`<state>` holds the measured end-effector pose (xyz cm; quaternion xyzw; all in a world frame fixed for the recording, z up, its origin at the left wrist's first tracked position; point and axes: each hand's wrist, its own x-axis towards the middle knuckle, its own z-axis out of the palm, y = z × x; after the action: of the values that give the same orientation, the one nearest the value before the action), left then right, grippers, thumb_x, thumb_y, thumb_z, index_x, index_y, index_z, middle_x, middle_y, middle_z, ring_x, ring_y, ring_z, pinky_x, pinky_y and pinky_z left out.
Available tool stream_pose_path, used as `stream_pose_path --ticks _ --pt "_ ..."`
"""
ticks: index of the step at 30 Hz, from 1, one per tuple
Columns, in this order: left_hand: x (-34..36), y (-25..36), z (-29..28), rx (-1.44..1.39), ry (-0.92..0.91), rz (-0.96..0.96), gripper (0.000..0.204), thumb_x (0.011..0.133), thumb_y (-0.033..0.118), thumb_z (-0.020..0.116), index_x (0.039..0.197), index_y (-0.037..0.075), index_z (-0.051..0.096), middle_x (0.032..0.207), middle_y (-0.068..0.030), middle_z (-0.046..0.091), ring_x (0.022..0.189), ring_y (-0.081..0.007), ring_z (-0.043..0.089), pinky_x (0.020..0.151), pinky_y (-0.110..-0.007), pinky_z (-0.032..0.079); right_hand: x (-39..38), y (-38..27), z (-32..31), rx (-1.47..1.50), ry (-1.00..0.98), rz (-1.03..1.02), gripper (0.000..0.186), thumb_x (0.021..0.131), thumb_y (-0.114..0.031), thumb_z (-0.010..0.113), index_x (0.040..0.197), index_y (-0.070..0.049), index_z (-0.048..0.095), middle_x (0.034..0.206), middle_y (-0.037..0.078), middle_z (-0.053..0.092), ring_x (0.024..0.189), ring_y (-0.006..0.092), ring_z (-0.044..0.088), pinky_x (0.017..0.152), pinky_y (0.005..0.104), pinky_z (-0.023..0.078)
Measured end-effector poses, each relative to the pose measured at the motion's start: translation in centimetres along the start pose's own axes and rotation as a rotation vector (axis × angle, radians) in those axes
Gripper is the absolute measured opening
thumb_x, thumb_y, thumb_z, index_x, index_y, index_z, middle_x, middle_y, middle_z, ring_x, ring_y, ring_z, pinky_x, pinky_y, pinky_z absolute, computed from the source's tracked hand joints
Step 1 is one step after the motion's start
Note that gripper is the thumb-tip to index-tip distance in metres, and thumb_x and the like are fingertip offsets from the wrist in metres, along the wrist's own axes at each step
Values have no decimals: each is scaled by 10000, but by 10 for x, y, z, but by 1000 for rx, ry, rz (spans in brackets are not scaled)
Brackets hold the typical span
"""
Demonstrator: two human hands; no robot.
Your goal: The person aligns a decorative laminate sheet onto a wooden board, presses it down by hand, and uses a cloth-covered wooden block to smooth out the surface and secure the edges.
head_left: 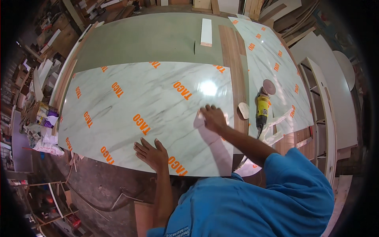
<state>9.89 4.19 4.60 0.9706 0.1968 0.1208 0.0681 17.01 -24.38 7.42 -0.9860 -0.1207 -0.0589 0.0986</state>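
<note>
A white marble-patterned laminate sheet with grey veins and orange printed marks lies flat on the worktable in front of me. My left hand rests on it near the front edge, palm down with fingers spread, holding nothing. Farther right, my right hand is on the sheet with its fingers curled closed. A small pale bit shows at those fingertips, too little to name. To the right of that hand lies a yellow angle grinder with a round brown disc, its cord running toward me.
A second marble-patterned sheet lies under the grinder. Wood-grain strips run between the sheets, with a pale rounded piece on them. A white strip rests on the greenish board. Scraps and a box crowd the left edge.
</note>
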Motion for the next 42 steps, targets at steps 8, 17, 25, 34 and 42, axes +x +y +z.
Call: stream_pose_path --ticks 8,17,25,34,42 --pt "5 -4 -1 -2 -63 -21 686 1013 425 465 1506 -25 311 1573 -326 206 1475 -468 200 1189 -575 193 180 87 25 -125 139 67 436 732 -73 692 1144 -70 548 1065 115 617 1006 317 619 775 459 532" --pt "14 2 2 2 -39 0 679 1013 430 458 1507 -12 311 1573 -308 226 1480 -451 195 1198 -560 184 235 117 27 -136 122 102 394 815 -152 660 1182 -76 537 1097 138 629 1016 352 619 841 464 522" --pt "13 1 1 8 -78 -15 681 1002 395 487 1505 -28 308 1571 -326 214 1478 -473 190 1189 -582 182 118 68 26 63 125 -155 434 657 -39 708 1054 -36 530 959 154 617 916 351 634 735 493 523" --pt "18 1 2 -34 -76 -12 692 992 399 503 1506 -22 311 1576 -322 199 1486 -466 169 1187 -588 181 297 99 35 -105 135 35 303 820 -169 675 1067 -69 529 1047 157 653 981 356 643 806 488 512" --pt "20 -5 5 -47 -92 -34 703 984 397 516 1500 -35 311 1574 -335 189 1485 -485 146 1180 -606 178 151 60 32 3 21 -187 408 755 -156 747 1090 -68 531 959 145 645 924 337 646 722 497 524"
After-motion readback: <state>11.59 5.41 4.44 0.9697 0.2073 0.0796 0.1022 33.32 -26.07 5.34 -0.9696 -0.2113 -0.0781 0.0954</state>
